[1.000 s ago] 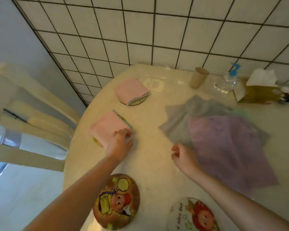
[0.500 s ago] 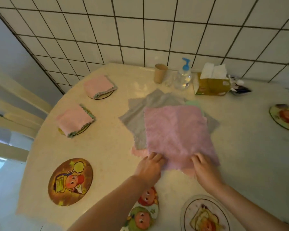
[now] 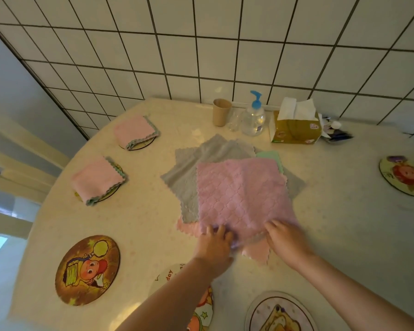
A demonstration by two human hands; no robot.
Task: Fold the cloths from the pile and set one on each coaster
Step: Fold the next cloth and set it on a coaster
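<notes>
Both hands, the left hand (image 3: 215, 244) and right hand (image 3: 286, 240), pinch the near edge of the pink cloth (image 3: 242, 194) topping the pile (image 3: 213, 158) at table centre, two folded cloths (image 3: 97, 179) on coasters at ten o'clock.

Both forearms bare, entering from the lower edge and angling up toward the middle. Left hand (image 3: 215, 244): palm down, wrist roughly straight, fingers (image 3: 219, 231) bent forward with tips down; motion blur hides whether they pinch. Right hand (image 3: 286, 237): palm down, fingers (image 3: 273, 226) spread slightly and reaching forward-left, tips low, also blurred. Hands side by side, apart, at about the same height in the head view. Left forearm crosses more steeply from lower left; right forearm runs in from lower right.
</notes>
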